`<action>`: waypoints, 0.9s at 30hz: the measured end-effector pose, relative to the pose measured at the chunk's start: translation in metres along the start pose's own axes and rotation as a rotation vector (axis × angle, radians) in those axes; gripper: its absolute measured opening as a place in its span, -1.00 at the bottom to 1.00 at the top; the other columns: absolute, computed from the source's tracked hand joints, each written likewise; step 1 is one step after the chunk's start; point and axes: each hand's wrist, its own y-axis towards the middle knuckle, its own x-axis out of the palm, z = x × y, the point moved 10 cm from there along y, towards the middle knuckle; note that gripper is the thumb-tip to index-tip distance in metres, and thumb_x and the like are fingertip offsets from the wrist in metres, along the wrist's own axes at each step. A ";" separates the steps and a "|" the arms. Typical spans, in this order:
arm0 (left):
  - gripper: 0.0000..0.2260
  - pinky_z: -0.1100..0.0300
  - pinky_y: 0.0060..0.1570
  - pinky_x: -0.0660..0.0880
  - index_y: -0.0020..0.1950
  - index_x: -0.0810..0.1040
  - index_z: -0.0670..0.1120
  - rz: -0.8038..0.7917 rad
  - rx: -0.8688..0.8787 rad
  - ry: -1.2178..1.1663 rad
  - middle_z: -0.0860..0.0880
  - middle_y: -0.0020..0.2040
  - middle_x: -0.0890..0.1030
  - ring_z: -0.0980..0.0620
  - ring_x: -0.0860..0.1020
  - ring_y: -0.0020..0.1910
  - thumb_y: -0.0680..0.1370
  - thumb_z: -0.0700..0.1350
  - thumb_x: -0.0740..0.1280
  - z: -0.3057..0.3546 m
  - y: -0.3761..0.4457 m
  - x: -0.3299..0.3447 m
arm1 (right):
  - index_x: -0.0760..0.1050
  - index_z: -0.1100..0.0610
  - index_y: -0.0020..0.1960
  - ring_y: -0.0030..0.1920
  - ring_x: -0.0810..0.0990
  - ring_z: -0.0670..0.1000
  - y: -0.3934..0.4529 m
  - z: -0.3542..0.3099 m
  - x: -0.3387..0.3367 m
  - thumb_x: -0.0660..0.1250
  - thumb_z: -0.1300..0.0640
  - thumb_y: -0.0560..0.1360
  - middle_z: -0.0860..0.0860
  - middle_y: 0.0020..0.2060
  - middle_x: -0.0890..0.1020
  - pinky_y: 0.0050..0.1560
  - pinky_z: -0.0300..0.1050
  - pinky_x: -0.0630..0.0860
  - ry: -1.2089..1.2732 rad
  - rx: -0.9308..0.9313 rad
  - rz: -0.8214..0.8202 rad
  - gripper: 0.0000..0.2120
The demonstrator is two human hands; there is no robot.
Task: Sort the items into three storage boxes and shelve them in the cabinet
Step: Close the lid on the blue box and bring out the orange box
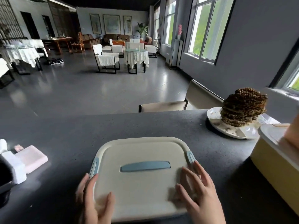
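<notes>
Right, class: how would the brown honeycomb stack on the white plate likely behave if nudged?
The honeycomb stack stands tall on a narrower base, so it would probably tip. Crumbs lie on the white plate, suggesting it is brittle. Its open cells hint it is light for its size.

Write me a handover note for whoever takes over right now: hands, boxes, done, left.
Left hand: open, at the left edge of the white box lid, fingers near the blue clip.
Right hand: open, fingers spread over the lid's right side.
White box sits on the dark counter, lid on.
Yellow box stands at the far right, partly out of frame.
Pink pad and white block lie loose at the left.
Done: one box lidded, it seems.
Left: loose items, shelving. No cabinet in view.
</notes>
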 end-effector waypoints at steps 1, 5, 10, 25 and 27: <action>-0.44 0.48 0.33 0.10 0.17 0.54 -0.32 -0.015 0.011 -0.008 -0.30 0.28 0.43 -0.13 0.38 0.25 0.36 0.07 0.23 -0.001 0.005 0.007 | 0.55 -0.16 0.22 0.39 0.32 -0.05 0.004 0.005 0.001 0.22 -0.34 0.34 -0.10 0.41 0.37 0.36 -0.06 0.28 0.043 0.039 -0.008 -0.48; -0.50 0.21 0.32 0.24 0.20 0.56 -0.14 -0.081 -0.015 0.008 -0.12 0.38 0.38 -0.07 0.35 0.34 0.43 0.15 0.18 -0.009 0.034 0.046 | 0.54 -0.15 0.24 0.45 0.25 -0.02 0.045 0.012 0.012 0.08 -0.28 0.46 -0.05 0.41 0.39 0.43 -0.09 0.18 -0.117 0.031 -0.023 -0.53; -0.55 0.12 0.26 0.32 0.12 0.65 0.01 -0.168 0.090 0.216 0.00 0.28 0.54 -0.05 0.34 0.35 0.52 0.12 0.03 -0.008 0.097 0.095 | 0.54 -0.07 0.25 0.42 0.29 0.00 0.108 0.016 0.054 0.07 -0.16 0.51 -0.14 0.27 0.51 0.45 -0.08 0.19 -0.171 -0.042 -0.118 -0.57; -0.49 0.05 0.42 0.17 0.39 0.44 0.06 -0.333 0.029 0.353 0.05 0.43 0.37 0.02 0.10 0.48 0.49 0.15 0.03 -0.043 0.188 0.174 | 0.45 -0.16 0.31 0.41 0.25 -0.03 0.224 0.033 0.117 -0.08 -0.26 0.44 -0.16 0.32 0.44 0.36 0.02 0.25 -0.311 -0.064 -0.233 -0.44; -0.59 0.08 0.45 0.09 0.42 0.39 0.05 -0.361 0.007 0.328 0.04 0.47 0.31 0.03 0.03 0.50 0.58 0.07 0.11 -0.043 0.187 0.176 | 0.40 -0.17 0.34 0.45 0.18 -0.05 0.218 0.030 0.116 -0.09 -0.25 0.46 -0.17 0.36 0.39 0.40 0.09 0.20 -0.306 -0.036 -0.258 -0.45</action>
